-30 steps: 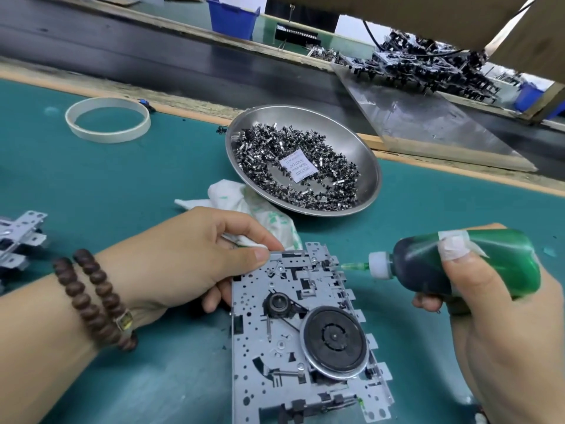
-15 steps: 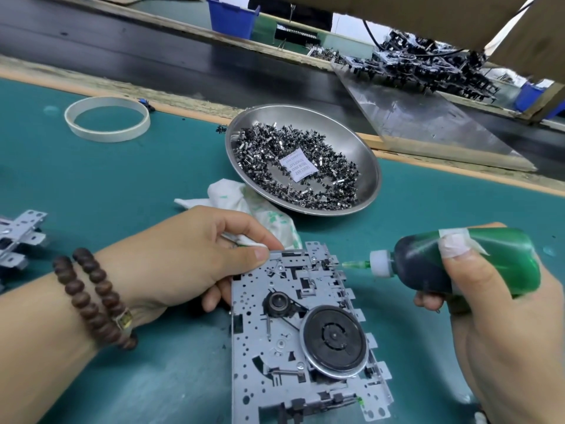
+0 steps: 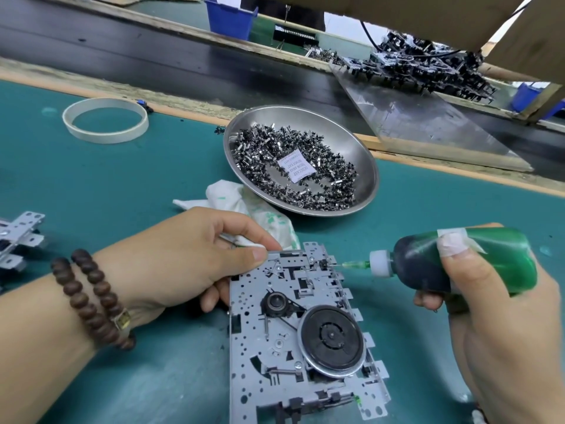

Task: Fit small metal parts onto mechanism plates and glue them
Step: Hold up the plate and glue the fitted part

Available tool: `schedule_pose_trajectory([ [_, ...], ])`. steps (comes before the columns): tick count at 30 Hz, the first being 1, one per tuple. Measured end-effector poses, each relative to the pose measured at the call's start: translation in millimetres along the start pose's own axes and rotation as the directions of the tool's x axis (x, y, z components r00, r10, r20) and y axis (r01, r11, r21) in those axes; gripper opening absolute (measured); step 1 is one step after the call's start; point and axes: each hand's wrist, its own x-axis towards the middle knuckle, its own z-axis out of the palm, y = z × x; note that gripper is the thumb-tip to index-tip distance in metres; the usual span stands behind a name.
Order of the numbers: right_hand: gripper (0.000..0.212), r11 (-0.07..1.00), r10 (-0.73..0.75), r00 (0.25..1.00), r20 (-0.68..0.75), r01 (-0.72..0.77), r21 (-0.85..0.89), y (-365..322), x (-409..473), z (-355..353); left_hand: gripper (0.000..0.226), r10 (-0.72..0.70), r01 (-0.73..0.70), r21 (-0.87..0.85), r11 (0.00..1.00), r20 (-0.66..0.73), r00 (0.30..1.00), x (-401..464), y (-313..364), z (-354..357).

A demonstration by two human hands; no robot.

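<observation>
A: From the head camera, where is your mechanism plate (image 3: 293, 325)?

B: It lies flat on the green desk (image 3: 122, 191), right in front of you. Your left hand (image 3: 180, 258) grips its upper left corner, thumb on top and fingers curled beneath the edge; a thin white stick is tucked between those fingers as well.

A: And your right hand (image 3: 501, 316)?

B: It is wrapped round the green glue bottle (image 3: 464, 261), which lies sideways with its needle tip touching a small black part at the plate's upper right edge. Your thumb, taped at the nail, presses on the bottle's top.

A: What else is on your desk?

B: A steel bowl (image 3: 305, 123) of small metal parts (image 3: 330, 191) sits just beyond the plate, with a white packet among them. A crumpled cloth (image 3: 232, 194) lies between bowl and left hand. A white ring (image 3: 105, 120) sits far left, and another plate (image 3: 21, 237) at the left edge.
</observation>
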Motion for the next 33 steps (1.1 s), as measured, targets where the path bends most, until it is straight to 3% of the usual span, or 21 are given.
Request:
schedule_pose_trajectory([
  [5,0.040,1.000,0.021,1.000,-0.012,-0.021,0.000,1.2,-0.3,-1.3,0.013,-0.007,0.007,-0.009,1.000,0.003,1.000,0.5,0.4,0.2],
  [17,0.025,0.999,-0.024,0.999,0.030,0.023,0.022,-3.1,-0.8,3.6,0.013,-0.016,0.016,0.014,1.000,-0.006,1.000,0.6,0.2,-0.5],
  [33,0.031,0.998,0.053,0.998,0.019,-0.053,0.028,-8.5,-1.2,3.8,0.012,-0.004,0.004,0.009,1.000,0.000,1.000,0.4,2.0,1.0],
])
